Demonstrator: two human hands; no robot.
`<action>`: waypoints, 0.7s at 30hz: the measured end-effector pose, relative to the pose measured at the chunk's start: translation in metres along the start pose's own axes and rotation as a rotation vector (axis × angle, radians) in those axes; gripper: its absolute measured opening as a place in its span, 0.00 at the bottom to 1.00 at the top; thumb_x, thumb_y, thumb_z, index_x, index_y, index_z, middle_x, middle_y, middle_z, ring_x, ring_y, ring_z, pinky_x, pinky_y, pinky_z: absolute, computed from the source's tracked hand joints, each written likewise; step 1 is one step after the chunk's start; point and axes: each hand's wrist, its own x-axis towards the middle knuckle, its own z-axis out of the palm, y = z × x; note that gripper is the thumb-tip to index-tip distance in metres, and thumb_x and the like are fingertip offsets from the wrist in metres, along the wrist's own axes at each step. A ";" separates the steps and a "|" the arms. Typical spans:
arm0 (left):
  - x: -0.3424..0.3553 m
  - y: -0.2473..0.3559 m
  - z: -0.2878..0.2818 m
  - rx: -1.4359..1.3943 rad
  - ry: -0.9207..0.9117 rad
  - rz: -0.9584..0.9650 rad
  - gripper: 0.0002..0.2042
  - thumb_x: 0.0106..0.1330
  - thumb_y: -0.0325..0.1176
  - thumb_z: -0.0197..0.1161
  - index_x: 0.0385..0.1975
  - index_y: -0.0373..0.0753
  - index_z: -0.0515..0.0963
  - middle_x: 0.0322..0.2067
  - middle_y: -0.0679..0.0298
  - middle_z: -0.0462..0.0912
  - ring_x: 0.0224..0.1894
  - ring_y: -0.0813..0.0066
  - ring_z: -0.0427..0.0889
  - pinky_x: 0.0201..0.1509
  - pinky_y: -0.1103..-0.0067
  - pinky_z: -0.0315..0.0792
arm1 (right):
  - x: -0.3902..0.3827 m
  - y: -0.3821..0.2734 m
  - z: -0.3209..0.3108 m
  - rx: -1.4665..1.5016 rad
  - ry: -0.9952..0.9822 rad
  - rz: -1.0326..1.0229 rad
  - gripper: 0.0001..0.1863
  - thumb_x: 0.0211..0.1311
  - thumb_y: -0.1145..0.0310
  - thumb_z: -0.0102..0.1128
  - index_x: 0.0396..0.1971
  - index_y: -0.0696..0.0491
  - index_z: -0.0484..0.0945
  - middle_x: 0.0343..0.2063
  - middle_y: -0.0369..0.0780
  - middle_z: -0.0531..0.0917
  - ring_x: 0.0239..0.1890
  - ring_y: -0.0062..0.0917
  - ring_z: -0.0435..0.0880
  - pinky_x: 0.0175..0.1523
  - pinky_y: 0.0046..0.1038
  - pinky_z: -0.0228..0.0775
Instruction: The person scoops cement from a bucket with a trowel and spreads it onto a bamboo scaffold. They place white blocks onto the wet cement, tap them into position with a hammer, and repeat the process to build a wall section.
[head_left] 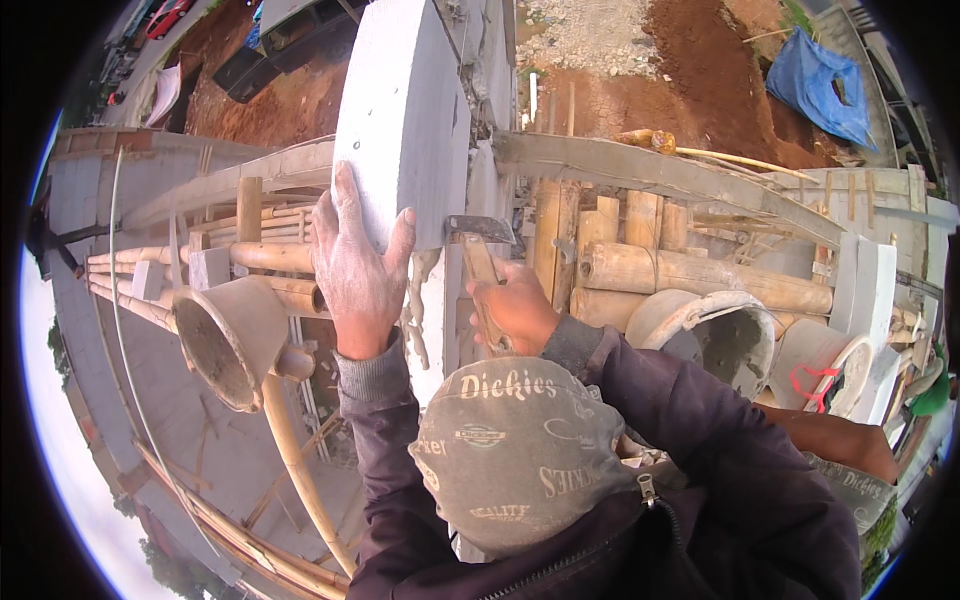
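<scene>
My left hand (362,262) lies flat with its fingers spread on a long white building block (395,110). Pale dust covers this hand. The block rests along the top of a narrow wall, and grey mortar (416,300) shows by its near end. In my right hand (515,305) is a hammer (482,262) with a worn wooden handle, the fingers wrapped round it. Its dark metal head is at the block's near right corner; whether it touches the block I cannot tell. A grey printed cloth cap (520,450) covers the view below my hands.
A mortar-smeared bucket (245,325) stands at the left beside bamboo poles (270,257). To the right are another bucket (660,318), one with a red strip (815,385), and thick bamboo (710,278). A concrete beam (640,172) crosses behind. At far right, a bare arm (835,440) shows.
</scene>
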 end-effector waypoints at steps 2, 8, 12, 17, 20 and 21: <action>0.001 0.001 -0.002 -0.043 -0.005 -0.013 0.41 0.62 0.44 0.68 0.74 0.36 0.59 0.50 0.39 0.75 0.53 0.41 0.75 0.60 0.57 0.69 | -0.010 -0.012 -0.004 0.009 0.017 -0.056 0.29 0.68 0.72 0.61 0.67 0.61 0.66 0.36 0.40 0.79 0.28 0.24 0.80 0.28 0.33 0.80; 0.004 0.003 -0.007 -0.103 -0.008 -0.059 0.38 0.61 0.42 0.70 0.70 0.33 0.64 0.46 0.45 0.76 0.48 0.47 0.78 0.52 0.61 0.73 | -0.032 -0.104 -0.011 -0.222 0.042 -0.716 0.35 0.64 0.76 0.60 0.72 0.60 0.62 0.39 0.41 0.84 0.29 0.20 0.83 0.30 0.26 0.80; 0.002 0.004 -0.006 -0.074 0.030 -0.045 0.37 0.61 0.43 0.70 0.69 0.33 0.66 0.47 0.46 0.75 0.48 0.47 0.78 0.52 0.61 0.74 | -0.031 -0.196 -0.009 -0.869 0.229 -1.443 0.35 0.61 0.79 0.61 0.71 0.56 0.66 0.42 0.44 0.84 0.35 0.28 0.85 0.41 0.28 0.80; 0.003 0.005 -0.009 -0.070 0.015 -0.081 0.37 0.61 0.43 0.69 0.69 0.35 0.67 0.46 0.47 0.75 0.47 0.47 0.78 0.50 0.60 0.74 | -0.026 -0.234 0.009 -1.251 0.300 -1.553 0.31 0.61 0.78 0.58 0.66 0.48 0.73 0.38 0.46 0.80 0.38 0.43 0.84 0.45 0.38 0.79; 0.003 0.006 -0.010 -0.079 0.015 -0.102 0.37 0.61 0.43 0.69 0.70 0.36 0.66 0.44 0.48 0.77 0.45 0.49 0.78 0.51 0.62 0.73 | -0.020 -0.235 0.017 -1.546 0.290 -1.441 0.29 0.62 0.78 0.55 0.66 0.46 0.74 0.37 0.45 0.79 0.38 0.42 0.84 0.45 0.39 0.79; 0.003 0.006 -0.010 -0.081 0.027 -0.093 0.37 0.61 0.42 0.68 0.70 0.36 0.66 0.44 0.48 0.77 0.45 0.49 0.78 0.51 0.62 0.73 | -0.018 -0.234 0.018 -1.605 0.285 -1.421 0.29 0.63 0.78 0.54 0.65 0.46 0.74 0.37 0.45 0.79 0.38 0.42 0.84 0.45 0.39 0.79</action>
